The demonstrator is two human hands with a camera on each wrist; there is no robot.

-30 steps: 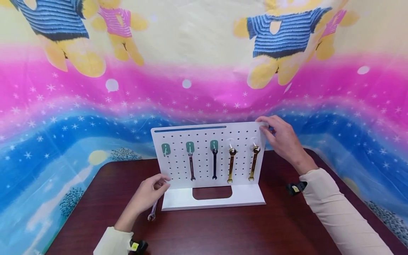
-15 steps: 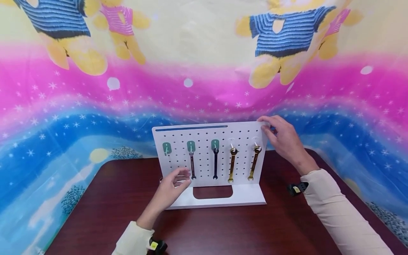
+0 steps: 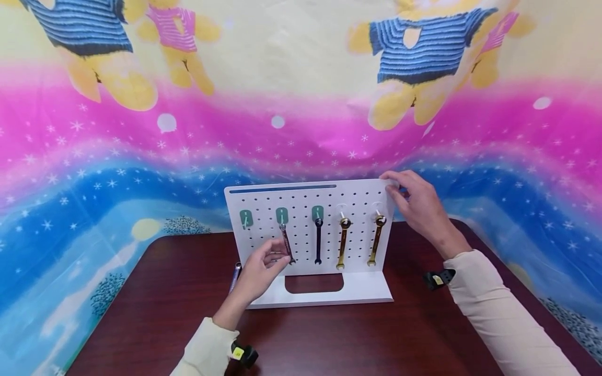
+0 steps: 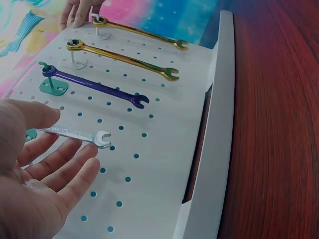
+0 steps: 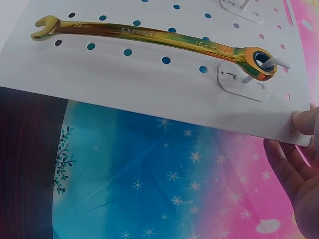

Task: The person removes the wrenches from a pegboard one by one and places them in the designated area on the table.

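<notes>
A white pegboard stands on the table with combination wrenches hanging from its hooks. My left hand is at the silver wrench on the second green hook. Its fingers lie loosely against the wrench, with the thumb apart from the index finger; the thumb covers the wrench's upper part. My right hand holds the board's upper right corner between thumb and fingers. To the right of the silver wrench hang a dark blue-purple wrench and two gold wrenches.
The leftmost green hook bears no wrench. Another wrench is beside the board's left edge, partly hidden by my left arm. The white base extends forward on the dark red table. A printed cloth hangs behind.
My left hand has moved right from the board's left edge to the silver wrench, uncovering the wrench at that edge. The silver wrench's lower end has swung slightly right. My right hand stays put.
</notes>
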